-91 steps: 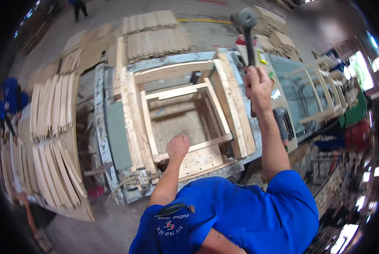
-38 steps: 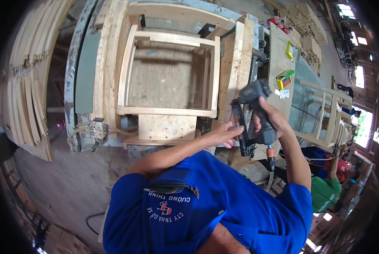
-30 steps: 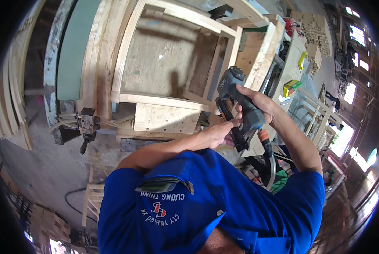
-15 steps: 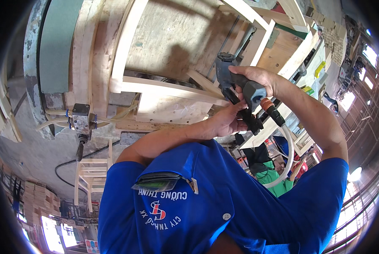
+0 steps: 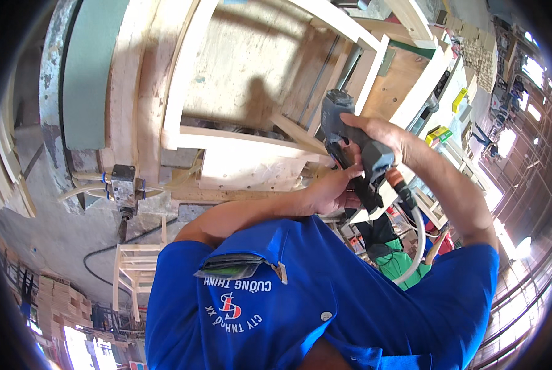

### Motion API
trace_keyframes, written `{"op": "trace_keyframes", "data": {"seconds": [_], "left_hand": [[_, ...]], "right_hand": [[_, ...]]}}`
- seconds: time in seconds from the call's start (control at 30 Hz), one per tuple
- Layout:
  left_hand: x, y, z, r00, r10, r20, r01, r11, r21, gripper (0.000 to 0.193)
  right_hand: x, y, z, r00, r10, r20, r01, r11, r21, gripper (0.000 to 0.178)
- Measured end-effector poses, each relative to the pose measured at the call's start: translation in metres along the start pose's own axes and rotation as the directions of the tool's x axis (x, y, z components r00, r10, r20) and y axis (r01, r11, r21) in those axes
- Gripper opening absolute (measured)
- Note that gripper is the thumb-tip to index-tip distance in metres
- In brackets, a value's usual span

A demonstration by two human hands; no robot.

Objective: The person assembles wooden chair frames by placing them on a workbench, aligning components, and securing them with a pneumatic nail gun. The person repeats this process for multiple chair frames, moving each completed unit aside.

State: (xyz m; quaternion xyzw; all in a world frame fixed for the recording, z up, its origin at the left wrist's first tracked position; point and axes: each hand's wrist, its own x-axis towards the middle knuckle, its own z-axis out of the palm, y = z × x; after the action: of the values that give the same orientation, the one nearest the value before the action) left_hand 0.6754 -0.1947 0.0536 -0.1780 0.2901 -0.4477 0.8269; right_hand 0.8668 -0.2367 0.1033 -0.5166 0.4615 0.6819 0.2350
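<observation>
A dark grey and black air nailer is held up over the near right part of the pale wooden frame. Its handle is in my right hand, whose fingers wrap round it. My left hand grips the nailer's long black magazine from the left, thumb laid along it. An orange and black coupling joins the handle's end to a whitish air hose, which curves down on the right. The wooden frame lies on the bench just beyond my left forearm; the nailer covers part of its right end.
A metal air valve with a lever and clear hoses sits at the bench's left. A padded green-grey strip runs along the far left. Yellow boxes lie to the right. A person in green is beyond the hose. A wooden chair frame stands at lower left.
The whole view has shifted slightly, with the bench and frame a little lower in the picture. Both hands keep their hold on the nailer, which is tilted slightly differently.
</observation>
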Motion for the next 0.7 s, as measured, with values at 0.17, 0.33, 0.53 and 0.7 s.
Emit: {"op": "trace_keyframes", "data": {"seconds": [0.17,0.33,0.53,0.7], "left_hand": [[0.010,0.041,0.009,0.967,0.247,0.055,-0.228,0.752,0.619,0.054],[0.054,0.115,0.035,0.667,0.740,0.085,-0.135,0.007,0.991,0.079],[0.076,0.161,0.073,0.663,0.744,0.085,-0.132,0.005,0.991,0.060],[0.083,0.175,0.070,0.630,0.774,0.066,-0.123,0.015,0.992,0.064]], "right_hand": [[-0.036,0.040,-0.023,0.864,-0.504,-0.009,0.503,0.861,0.072,0.040],[-0.030,0.031,-0.032,0.518,-0.759,-0.394,0.855,0.455,0.249,0.016],[-0.007,-0.017,-0.057,0.364,-0.800,-0.477,0.931,0.331,0.155,0.017],[-0.011,-0.037,-0.057,0.415,-0.767,-0.489,0.907,0.389,0.159,0.017]]}}
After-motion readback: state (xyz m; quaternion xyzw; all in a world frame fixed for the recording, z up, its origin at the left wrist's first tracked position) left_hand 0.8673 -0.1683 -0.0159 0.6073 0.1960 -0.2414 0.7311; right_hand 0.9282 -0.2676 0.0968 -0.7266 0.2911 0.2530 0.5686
